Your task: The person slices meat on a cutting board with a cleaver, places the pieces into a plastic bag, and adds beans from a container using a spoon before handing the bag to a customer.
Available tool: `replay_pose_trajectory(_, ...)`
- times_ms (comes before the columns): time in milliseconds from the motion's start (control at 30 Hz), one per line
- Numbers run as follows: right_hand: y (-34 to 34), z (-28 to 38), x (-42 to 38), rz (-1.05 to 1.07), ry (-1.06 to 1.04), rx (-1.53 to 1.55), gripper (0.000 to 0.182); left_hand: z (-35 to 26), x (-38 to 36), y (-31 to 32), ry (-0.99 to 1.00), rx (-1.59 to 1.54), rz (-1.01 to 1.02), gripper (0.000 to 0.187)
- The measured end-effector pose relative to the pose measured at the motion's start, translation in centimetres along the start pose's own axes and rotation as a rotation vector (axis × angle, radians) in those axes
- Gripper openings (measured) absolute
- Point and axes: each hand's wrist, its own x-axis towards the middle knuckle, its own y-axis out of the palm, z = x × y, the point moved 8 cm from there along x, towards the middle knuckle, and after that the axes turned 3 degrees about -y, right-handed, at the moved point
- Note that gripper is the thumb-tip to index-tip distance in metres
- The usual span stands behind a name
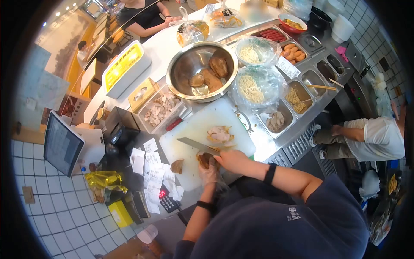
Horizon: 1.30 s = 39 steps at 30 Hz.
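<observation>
My right hand (233,161) grips the handle of a kitchen knife (196,146), whose blade points to the left over the white cutting board (239,125). In a clear plastic glove, my left hand (209,175) is closed on a brown piece of cooked meat (204,159), just beside the blade. Pale cut meat (220,134) lies on the board beyond the knife. Another brown chunk (177,166) rests near the board's left edge. Whether the blade touches the held meat is hard to see.
A steel bowl (172,80) with large brown meat pieces stands behind the board. A plastic tub (142,114) of cut meat is at left, near receipts (153,172). Bagged noodles (251,90) and food trays (280,129) are at right. A person in white (371,138) stands at far right.
</observation>
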Motion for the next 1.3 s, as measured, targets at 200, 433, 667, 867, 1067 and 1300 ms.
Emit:
replay_pose_trajectory(200, -5.0, -1.2, 1.6, 0.046, 0.063, 0.305, 0.047, -2.5, 2.4, -2.0, 0.048, -0.139, -0.015, 0.045)
replay_pose_trajectory(433, -8.5, -5.7, -3.4, -0.031, 0.288, 0.378, 0.05, -2.0, 2.3, -4.3, -0.391, 0.316, 0.084, 0.043)
replay_pose_trajectory(667, -7.1, -7.0, -6.2, -0.098, 0.327, 0.524, 0.045, -7.5, 0.7, 3.6, 0.397, 0.851, -0.081, 0.031)
replay_pose_trajectory(867, -6.2, -6.4, -7.0, -0.064, 0.319, 0.468, 0.046, -5.3, 3.6, 4.1, 0.276, 0.854, 0.162, 0.034)
replay_pose_trajectory(1067, -5.0, -3.5, -5.7, -0.086, 0.128, 0.208, 0.048, -9.9, 1.5, 2.7, 0.602, 0.734, 0.019, 0.026)
replay_pose_trajectory(1300, -4.8, -0.1, -4.6, 0.016, 0.111, 0.026, 0.05, -12.1, -1.1, -6.6, 0.531, 0.635, -0.107, 0.012)
